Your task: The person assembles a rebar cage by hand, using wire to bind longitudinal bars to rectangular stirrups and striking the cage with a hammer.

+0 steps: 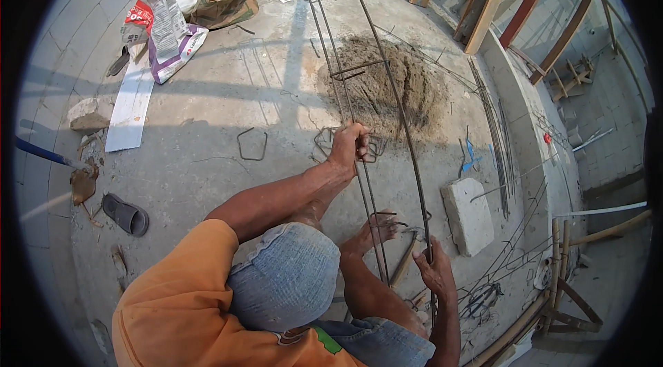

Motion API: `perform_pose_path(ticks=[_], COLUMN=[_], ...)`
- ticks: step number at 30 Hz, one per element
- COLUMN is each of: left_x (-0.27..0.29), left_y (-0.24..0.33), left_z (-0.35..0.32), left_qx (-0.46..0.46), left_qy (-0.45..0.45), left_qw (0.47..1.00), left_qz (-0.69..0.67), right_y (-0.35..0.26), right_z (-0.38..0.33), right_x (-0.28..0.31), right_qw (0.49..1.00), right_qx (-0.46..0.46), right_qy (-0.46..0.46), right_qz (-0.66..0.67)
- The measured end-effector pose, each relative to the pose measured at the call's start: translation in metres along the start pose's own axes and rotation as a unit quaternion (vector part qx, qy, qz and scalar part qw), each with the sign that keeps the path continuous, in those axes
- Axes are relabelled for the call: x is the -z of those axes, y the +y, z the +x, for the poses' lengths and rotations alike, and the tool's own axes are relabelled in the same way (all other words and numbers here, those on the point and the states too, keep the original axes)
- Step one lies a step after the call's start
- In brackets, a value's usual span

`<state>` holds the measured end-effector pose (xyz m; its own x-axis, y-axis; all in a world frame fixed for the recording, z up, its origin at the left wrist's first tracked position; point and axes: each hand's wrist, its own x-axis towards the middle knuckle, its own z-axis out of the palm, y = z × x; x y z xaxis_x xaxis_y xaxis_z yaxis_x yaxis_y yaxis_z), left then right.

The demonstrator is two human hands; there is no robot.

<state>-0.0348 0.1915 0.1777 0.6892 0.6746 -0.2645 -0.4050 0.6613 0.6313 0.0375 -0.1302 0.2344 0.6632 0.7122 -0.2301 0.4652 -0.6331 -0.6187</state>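
A long, narrow rebar cage (399,94) of thin dark bars slants away from me over the concrete floor. Bent stirrups (359,69) cross it partway up and at its far end. My left hand (351,144) is closed round the paired bars on the left side. Lower down, my right hand (435,269) grips the right-hand bar near a stirrup, thumb upward. Beside my bare foot lies a wooden-handled tool (405,261), its head partly hidden by the bars. A five-sided stirrup (252,144) lies loose left of my left hand, and several more overlap beneath that hand.
A sand heap (421,84) lies beyond the cage. Right of it are a concrete block (467,216), loose bars (494,132) and a low wall (528,139). Bags (166,35), a white board (130,108) and a sandal (125,214) are at left. Timber props (492,4) stand far right.
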Motion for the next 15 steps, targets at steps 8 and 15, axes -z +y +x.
perform_pose_path(ticks=[8, 15], left_x=[-0.033, -0.058], left_y=[0.026, 0.037], left_z=[-0.014, -0.019], left_qx=[0.010, -0.042], left_qy=[-0.065, -0.088], left_qw=[0.995, 0.995], left_qz=[-0.073, -0.032], right_y=[-0.047, -0.045], right_z=[0.021, 0.038], right_x=[-0.001, -0.058], right_qw=[0.992, 0.991], right_qx=[0.052, 0.053], right_qy=[-0.041, 0.038], right_qz=[0.106, 0.117])
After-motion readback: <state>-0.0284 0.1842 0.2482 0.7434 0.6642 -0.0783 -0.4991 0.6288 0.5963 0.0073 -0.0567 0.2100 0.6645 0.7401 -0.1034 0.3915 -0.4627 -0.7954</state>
